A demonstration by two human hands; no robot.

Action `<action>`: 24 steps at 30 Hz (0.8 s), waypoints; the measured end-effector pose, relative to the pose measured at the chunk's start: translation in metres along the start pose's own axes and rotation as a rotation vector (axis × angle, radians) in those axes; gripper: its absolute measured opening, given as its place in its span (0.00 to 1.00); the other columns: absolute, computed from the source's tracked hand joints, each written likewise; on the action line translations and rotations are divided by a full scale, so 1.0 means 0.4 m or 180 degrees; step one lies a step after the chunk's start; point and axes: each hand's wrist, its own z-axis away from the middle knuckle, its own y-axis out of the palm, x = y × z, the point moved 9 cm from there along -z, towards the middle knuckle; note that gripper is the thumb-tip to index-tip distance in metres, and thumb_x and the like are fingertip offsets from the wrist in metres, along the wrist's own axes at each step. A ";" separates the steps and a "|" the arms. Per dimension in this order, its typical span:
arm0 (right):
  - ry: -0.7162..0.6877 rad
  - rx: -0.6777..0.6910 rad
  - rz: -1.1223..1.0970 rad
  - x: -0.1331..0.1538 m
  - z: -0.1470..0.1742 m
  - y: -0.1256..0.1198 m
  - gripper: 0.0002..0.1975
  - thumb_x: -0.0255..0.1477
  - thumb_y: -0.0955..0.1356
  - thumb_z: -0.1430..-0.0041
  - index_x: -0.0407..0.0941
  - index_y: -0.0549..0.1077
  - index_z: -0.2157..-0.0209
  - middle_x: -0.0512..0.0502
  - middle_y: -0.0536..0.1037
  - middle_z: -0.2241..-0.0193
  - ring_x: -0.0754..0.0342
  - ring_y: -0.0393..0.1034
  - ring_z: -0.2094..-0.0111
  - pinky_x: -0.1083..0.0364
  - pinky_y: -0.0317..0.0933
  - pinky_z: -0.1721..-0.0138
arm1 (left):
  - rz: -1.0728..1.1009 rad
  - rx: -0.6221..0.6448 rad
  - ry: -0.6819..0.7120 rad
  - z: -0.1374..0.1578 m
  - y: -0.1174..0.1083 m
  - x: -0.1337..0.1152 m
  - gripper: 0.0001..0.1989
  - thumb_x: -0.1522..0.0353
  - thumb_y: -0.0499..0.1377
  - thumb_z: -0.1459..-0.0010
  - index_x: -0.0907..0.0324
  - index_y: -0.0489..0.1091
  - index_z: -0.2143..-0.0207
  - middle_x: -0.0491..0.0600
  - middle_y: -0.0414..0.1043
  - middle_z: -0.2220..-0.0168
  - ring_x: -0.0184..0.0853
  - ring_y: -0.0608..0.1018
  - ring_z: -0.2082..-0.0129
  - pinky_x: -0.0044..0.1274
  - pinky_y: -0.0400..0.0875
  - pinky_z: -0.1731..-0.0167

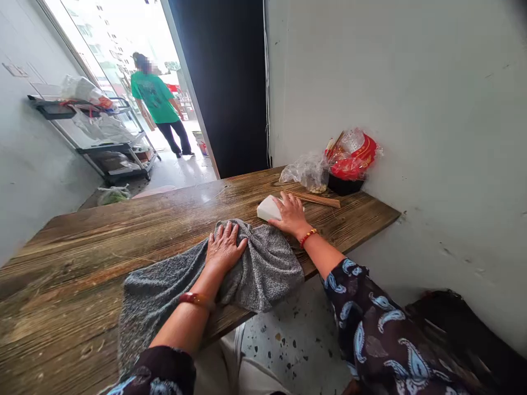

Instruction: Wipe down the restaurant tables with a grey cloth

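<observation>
My left hand lies flat on a grey towel, fingers spread, pressing it against the wooden table. The towel is bunched beside the hand and hangs over the table's near edge. My right hand is over the right end of a white block, which looks like a stack of paper napkins; the thumb is along its near side and the fingers are across its top. Just behind the block lies a bundle of thin brown sticks, like chopsticks.
At the table's far right stand a clear plastic bag with small pale pieces and a black container holding red packaging, close to the wall. A loaded cart and a person in green are beyond the table.
</observation>
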 end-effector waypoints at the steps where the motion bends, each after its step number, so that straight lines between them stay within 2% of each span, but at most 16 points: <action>1: 0.0149 0.0097 -0.0015 -0.023 -0.006 0.020 0.42 0.47 0.71 0.45 0.47 0.57 0.33 0.35 0.54 0.32 0.35 0.49 0.35 0.39 0.46 0.37 | 0.0019 0.0013 -0.0003 -0.001 0.000 0.000 0.35 0.51 0.42 0.35 0.60 0.51 0.32 0.53 0.45 0.28 0.50 0.50 0.30 0.47 0.46 0.34; 4: 0.0162 0.0114 -0.0150 -0.042 -0.002 0.052 0.41 0.46 0.70 0.44 0.45 0.58 0.34 0.35 0.60 0.36 0.40 0.56 0.39 0.45 0.53 0.40 | 0.0068 -0.0006 0.0004 0.003 -0.002 0.000 0.35 0.51 0.43 0.35 0.59 0.51 0.32 0.53 0.46 0.28 0.50 0.50 0.30 0.46 0.45 0.34; 8: -0.0371 -0.0089 -0.0120 -0.029 0.035 0.033 0.37 0.42 0.69 0.43 0.43 0.61 0.36 0.36 0.67 0.41 0.43 0.60 0.42 0.48 0.52 0.39 | 0.0111 -0.0048 -0.0014 0.011 -0.003 0.005 0.35 0.51 0.43 0.35 0.58 0.52 0.32 0.52 0.46 0.29 0.50 0.50 0.30 0.46 0.45 0.34; 10: -0.0508 -0.0077 -0.0003 -0.058 0.060 0.019 0.35 0.41 0.68 0.42 0.42 0.62 0.36 0.36 0.69 0.42 0.44 0.61 0.43 0.49 0.52 0.39 | 0.0132 -0.0046 -0.0010 0.013 -0.002 0.006 0.34 0.52 0.44 0.35 0.58 0.53 0.32 0.53 0.47 0.29 0.50 0.50 0.30 0.46 0.45 0.34; 12: -0.0286 -0.0094 0.0212 -0.135 0.076 0.000 0.33 0.40 0.67 0.40 0.40 0.63 0.37 0.35 0.70 0.43 0.43 0.61 0.44 0.48 0.52 0.40 | 0.0151 -0.0057 0.0016 0.013 -0.001 0.005 0.34 0.52 0.44 0.35 0.58 0.54 0.32 0.53 0.47 0.29 0.50 0.51 0.30 0.46 0.45 0.34; 14: 0.0265 -0.0241 0.0511 -0.242 0.086 -0.034 0.31 0.39 0.66 0.40 0.42 0.63 0.38 0.34 0.69 0.42 0.39 0.59 0.42 0.42 0.53 0.41 | 0.0165 -0.0101 0.0034 0.014 -0.003 0.004 0.34 0.52 0.44 0.36 0.59 0.54 0.33 0.53 0.47 0.29 0.50 0.51 0.30 0.46 0.45 0.34; 16: 0.0811 -0.0482 0.0800 -0.327 0.095 -0.078 0.31 0.38 0.66 0.40 0.44 0.62 0.37 0.34 0.65 0.38 0.32 0.53 0.39 0.35 0.51 0.42 | 0.0176 -0.0128 0.0033 0.014 -0.002 0.005 0.34 0.52 0.44 0.36 0.59 0.54 0.33 0.54 0.47 0.29 0.51 0.51 0.30 0.46 0.45 0.34; 17: 0.0926 -0.0572 0.0894 -0.344 0.097 -0.097 0.31 0.37 0.66 0.40 0.44 0.61 0.36 0.34 0.63 0.37 0.30 0.50 0.37 0.32 0.50 0.42 | 0.0181 -0.0130 0.0026 0.014 -0.001 0.006 0.34 0.51 0.44 0.36 0.59 0.54 0.33 0.54 0.47 0.29 0.51 0.52 0.30 0.46 0.45 0.34; 18: 0.0895 -0.0617 0.0930 -0.339 0.098 -0.108 0.32 0.37 0.66 0.39 0.44 0.59 0.35 0.35 0.60 0.35 0.29 0.47 0.35 0.31 0.48 0.42 | 0.0184 -0.0132 0.0025 0.014 -0.001 0.007 0.34 0.51 0.44 0.36 0.59 0.54 0.33 0.54 0.48 0.29 0.51 0.52 0.30 0.46 0.45 0.34; 20: 0.0490 -0.0591 0.0782 -0.264 0.104 -0.109 0.33 0.37 0.64 0.37 0.43 0.57 0.34 0.35 0.57 0.33 0.31 0.45 0.34 0.33 0.46 0.39 | 0.0188 -0.0140 0.0036 0.014 0.001 0.006 0.34 0.51 0.44 0.36 0.59 0.54 0.33 0.54 0.48 0.29 0.51 0.52 0.30 0.46 0.46 0.34; 24: -0.0557 -0.0081 -0.0038 0.029 0.192 -0.032 0.37 0.47 0.60 0.34 0.40 0.51 0.31 0.35 0.53 0.31 0.42 0.47 0.32 0.43 0.47 0.35 | 0.0176 -0.0169 0.0050 0.014 0.001 0.004 0.34 0.52 0.44 0.36 0.59 0.55 0.33 0.53 0.48 0.29 0.51 0.52 0.30 0.47 0.46 0.35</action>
